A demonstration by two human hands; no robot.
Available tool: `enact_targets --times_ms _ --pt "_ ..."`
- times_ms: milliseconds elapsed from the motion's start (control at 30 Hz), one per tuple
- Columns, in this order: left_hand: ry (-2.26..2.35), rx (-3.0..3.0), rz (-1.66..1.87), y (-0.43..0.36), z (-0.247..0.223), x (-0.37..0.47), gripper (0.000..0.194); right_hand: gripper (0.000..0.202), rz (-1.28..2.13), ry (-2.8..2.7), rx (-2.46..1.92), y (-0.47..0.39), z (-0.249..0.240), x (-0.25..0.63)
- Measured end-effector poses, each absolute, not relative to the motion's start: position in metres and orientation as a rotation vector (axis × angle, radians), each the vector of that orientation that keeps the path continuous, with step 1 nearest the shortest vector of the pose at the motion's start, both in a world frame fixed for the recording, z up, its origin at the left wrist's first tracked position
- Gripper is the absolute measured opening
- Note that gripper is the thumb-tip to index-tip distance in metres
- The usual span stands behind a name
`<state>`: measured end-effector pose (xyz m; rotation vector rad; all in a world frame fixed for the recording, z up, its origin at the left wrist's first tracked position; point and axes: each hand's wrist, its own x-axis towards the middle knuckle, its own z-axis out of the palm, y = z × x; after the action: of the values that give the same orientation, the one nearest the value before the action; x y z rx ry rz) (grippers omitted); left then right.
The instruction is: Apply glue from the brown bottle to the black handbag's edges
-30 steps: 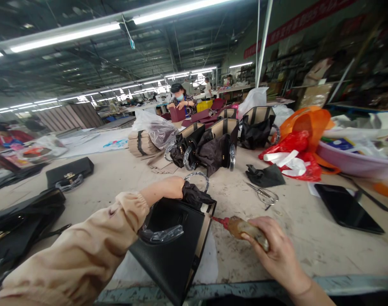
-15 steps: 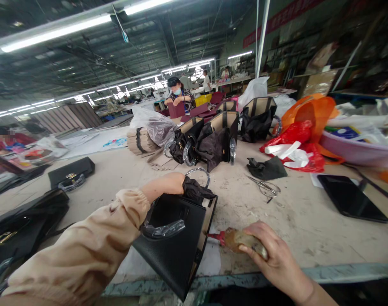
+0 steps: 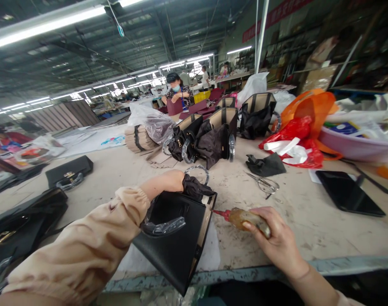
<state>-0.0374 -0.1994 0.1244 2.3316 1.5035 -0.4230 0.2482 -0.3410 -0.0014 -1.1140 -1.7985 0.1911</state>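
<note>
A right hand [image 3: 278, 238] grips a red-nozzled bottle [image 3: 249, 222], its tip at the pale right border of a black handbag [image 3: 178, 253] overhanging the near edge of the surface [image 3: 309, 229]. The left hand [image 3: 176, 181] disappears into dark lining [image 3: 196, 188]; from here, its fingers' grip cannot be told.

The handbag [image 3: 171, 255] is solid black with a beige strip [image 3: 203, 225] along its right side. Right of the handbag, the squeeze bottle [image 3: 240, 217] is mottled amber-brown, its nozzle [image 3: 225, 214] red. Left of the handbag, the sleeve [image 3: 75, 246] is plain tan. Under the handbag, the desk [image 3: 324, 233] is beige with dark smudges. Beyond the handbag, open bags [image 3: 209, 146] show black cloth and beige insides; farther behind it, a person's dark top [image 3: 188, 97] has pale flecks
</note>
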Motion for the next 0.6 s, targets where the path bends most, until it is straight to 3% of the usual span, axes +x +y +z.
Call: enact_targets --times_ms 333,600 --pt "1.495 2.412 -0.496 -0.197 0.123 -0.038 0.019 0.021 0.322 -1.836 -1.122 -0.352 -0.01 0.248" --pt "1.525 2.433 -0.513 -0.195 0.119 -0.041 0.019 0.03 0.441 -1.512 -1.341 -0.337 -0.026 0.245"
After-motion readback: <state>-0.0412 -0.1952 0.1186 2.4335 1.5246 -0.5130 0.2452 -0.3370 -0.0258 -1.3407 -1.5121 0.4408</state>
